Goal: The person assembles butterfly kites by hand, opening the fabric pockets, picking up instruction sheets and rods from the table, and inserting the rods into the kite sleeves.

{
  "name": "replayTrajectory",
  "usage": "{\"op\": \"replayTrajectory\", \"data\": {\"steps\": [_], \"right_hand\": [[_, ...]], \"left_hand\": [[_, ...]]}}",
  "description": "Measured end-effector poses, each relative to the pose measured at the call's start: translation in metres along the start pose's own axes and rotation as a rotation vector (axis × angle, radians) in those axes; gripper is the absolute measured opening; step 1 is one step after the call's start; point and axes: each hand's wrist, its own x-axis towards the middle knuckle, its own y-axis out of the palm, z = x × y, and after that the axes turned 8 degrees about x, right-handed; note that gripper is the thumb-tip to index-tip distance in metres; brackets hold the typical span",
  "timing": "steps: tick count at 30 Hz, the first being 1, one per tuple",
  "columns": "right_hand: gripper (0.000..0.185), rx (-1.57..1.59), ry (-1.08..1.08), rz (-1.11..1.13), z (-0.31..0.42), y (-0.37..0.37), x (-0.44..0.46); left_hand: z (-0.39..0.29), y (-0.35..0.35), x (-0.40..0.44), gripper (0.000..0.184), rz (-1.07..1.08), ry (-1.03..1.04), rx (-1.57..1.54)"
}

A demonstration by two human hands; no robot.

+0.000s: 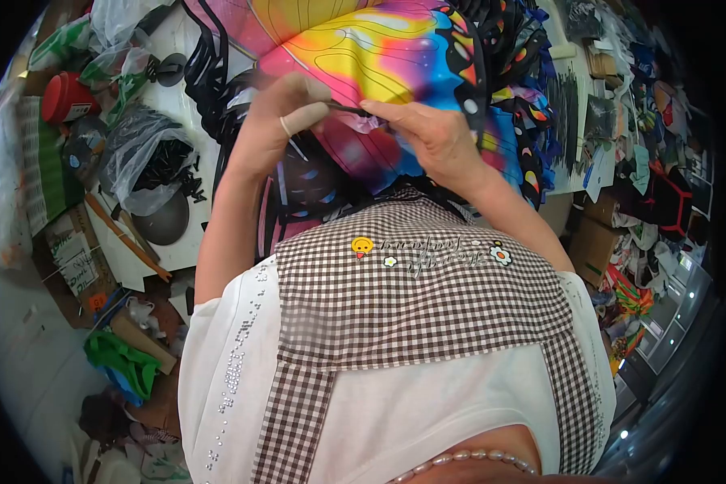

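Observation:
Colourful butterfly-patterned fabric [355,60] with black edges lies across the table in front of me. Above its near part, my left hand [278,117], with pale covers on some fingers, is closed on one end of a thin dark strip [345,108]. The hand is partly blurred. My right hand [431,137] pinches the strip's other end with thumb and forefinger. A bit of pinkish material shows just under the right fingertips. Black cords and dark fabric [306,173] hang below the left hand, near my apron.
On the left are a red container [68,97], a clear plastic bag with small black pieces [149,153] and a dark round disc [165,219]. Black strips [567,113] lie at the right, beside piles of bags and materials. A cardboard box [595,246] stands lower right.

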Motion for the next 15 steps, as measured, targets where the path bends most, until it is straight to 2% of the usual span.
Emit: {"op": "replayTrajectory", "data": {"steps": [2,3,6,7,10,11,14,15], "right_hand": [[0.033,0.405,0.07,-0.144,0.0,0.021,0.005],[0.033,0.606,0.101,-0.218,-0.003,0.027,0.006],[0.033,0.679,0.149,-0.257,-0.013,0.031,0.005],[0.033,0.719,0.176,-0.272,-0.015,0.031,0.004],[0.033,0.721,0.189,-0.25,-0.019,0.027,0.005],[0.033,0.721,0.19,-0.239,-0.02,0.026,0.006],[0.034,0.702,0.198,-0.236,-0.028,0.019,0.006],[0.034,0.695,0.205,-0.234,-0.031,0.018,0.005]], "left_hand": [[0.001,0.012,0.007,0.024,-0.016,-0.02,-0.219],[0.002,0.012,0.009,0.024,-0.01,-0.017,-0.217],[0.01,0.011,0.014,0.031,-0.434,0.267,0.045],[0.01,0.009,0.017,0.031,-0.429,0.264,0.044],[0.005,-0.002,0.034,0.033,-0.284,0.537,0.902],[0.006,-0.005,0.039,0.033,-0.282,0.537,0.902],[0.01,-0.013,0.057,0.033,0.097,0.107,0.362],[0.011,-0.015,0.06,0.033,0.102,0.104,0.362]]}}
